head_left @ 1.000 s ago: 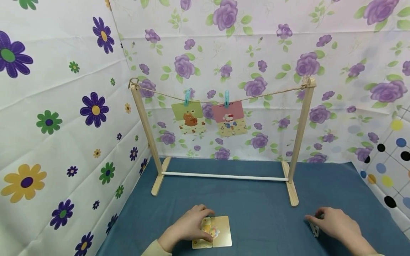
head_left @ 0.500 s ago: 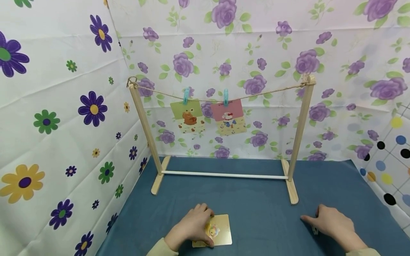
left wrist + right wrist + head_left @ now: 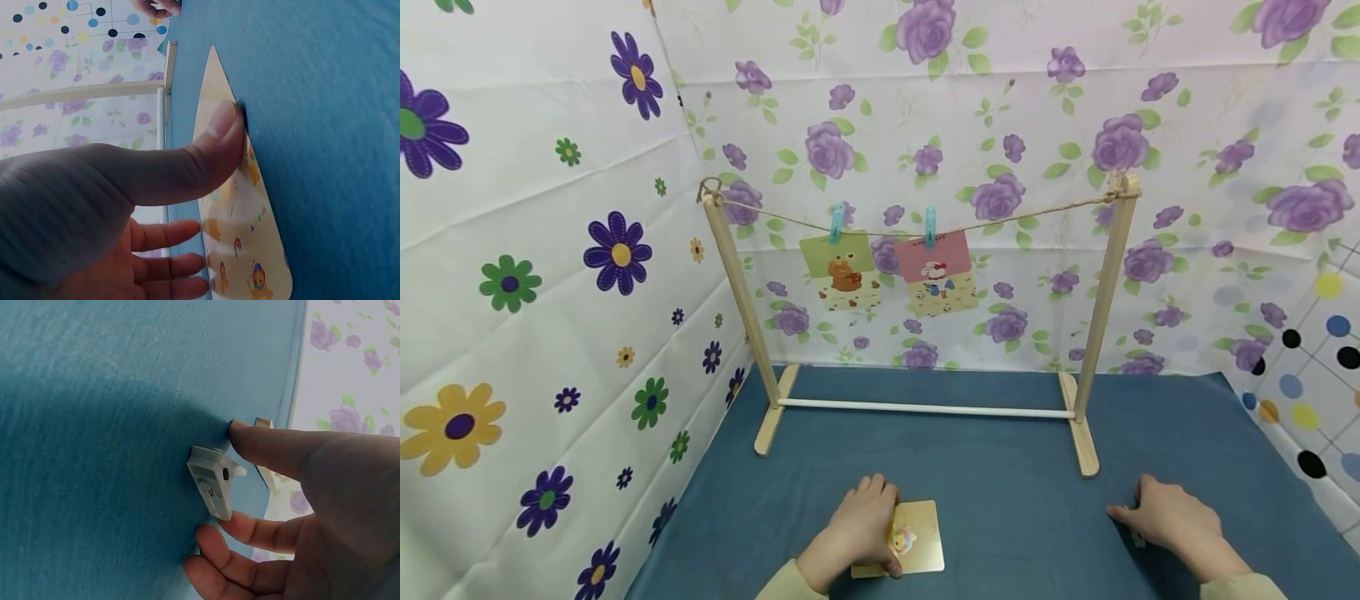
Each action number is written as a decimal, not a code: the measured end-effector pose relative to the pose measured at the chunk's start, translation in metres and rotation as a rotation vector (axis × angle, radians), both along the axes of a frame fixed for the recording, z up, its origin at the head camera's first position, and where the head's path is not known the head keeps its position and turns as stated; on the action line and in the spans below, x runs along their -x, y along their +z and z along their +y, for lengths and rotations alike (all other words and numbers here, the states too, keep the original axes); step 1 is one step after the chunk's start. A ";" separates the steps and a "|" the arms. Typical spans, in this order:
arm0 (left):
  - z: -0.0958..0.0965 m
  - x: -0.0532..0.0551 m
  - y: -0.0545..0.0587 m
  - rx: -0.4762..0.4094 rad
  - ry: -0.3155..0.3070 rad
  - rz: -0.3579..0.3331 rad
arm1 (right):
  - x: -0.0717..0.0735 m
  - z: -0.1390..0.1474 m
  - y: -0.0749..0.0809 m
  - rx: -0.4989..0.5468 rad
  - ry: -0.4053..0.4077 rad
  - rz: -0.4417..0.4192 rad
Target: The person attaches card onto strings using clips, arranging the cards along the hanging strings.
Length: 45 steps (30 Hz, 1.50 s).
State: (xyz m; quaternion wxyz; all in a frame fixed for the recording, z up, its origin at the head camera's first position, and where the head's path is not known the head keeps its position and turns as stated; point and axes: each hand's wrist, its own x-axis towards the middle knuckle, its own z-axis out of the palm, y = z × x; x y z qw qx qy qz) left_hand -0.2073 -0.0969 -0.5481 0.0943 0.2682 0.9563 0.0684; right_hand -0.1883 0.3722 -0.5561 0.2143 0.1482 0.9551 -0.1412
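Observation:
My left hand [image 3: 859, 522] lies over the left part of a yellow card [image 3: 925, 537] with a cartoon figure, on the blue cloth. In the left wrist view the thumb tip is on the card's near edge and the other fingertips are at its far edge, holding it across its width. At the right, my right hand [image 3: 1174, 521] is spread around a pale grey clothespin [image 3: 211, 481] on the cloth. The index fingertip is right at the clothespin's narrow end, while the thumb shows a small gap beside it. The hand mostly covers the clothespin in the head view.
A wooden stand [image 3: 1102, 317] with a twine line [image 3: 1045, 215] stands behind the hands. Teal clothespins [image 3: 930, 227] hold a green bear card [image 3: 842, 271] and a pink rabbit card [image 3: 937, 273] on it. Flowered cloth walls [image 3: 1037, 150] enclose the table.
My left hand has shifted right over the yellow card, covering more of it. My right hand has closed in lower around the clothespin, hiding more of it. The card lies where it was.

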 end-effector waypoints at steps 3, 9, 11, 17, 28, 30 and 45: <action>0.004 -0.001 -0.002 0.023 0.036 0.004 | 0.000 0.001 0.000 -0.004 0.002 -0.011; 0.015 -0.004 0.001 0.019 0.124 -0.014 | 0.000 0.001 0.001 -0.016 0.004 -0.020; 0.017 -0.004 0.002 0.012 0.142 -0.015 | 0.000 0.000 0.002 -0.016 0.006 -0.020; 0.018 0.000 0.003 0.029 0.153 -0.011 | 0.000 -0.002 0.005 -0.017 0.014 -0.020; 0.019 0.006 0.004 0.065 0.144 -0.042 | -0.001 -0.006 0.006 -0.027 0.009 -0.026; 0.019 0.007 0.003 0.063 0.138 -0.035 | -0.001 -0.006 0.007 -0.023 0.010 -0.021; 0.018 0.006 0.003 0.067 0.125 0.009 | -0.001 -0.008 0.009 -0.029 0.008 -0.027</action>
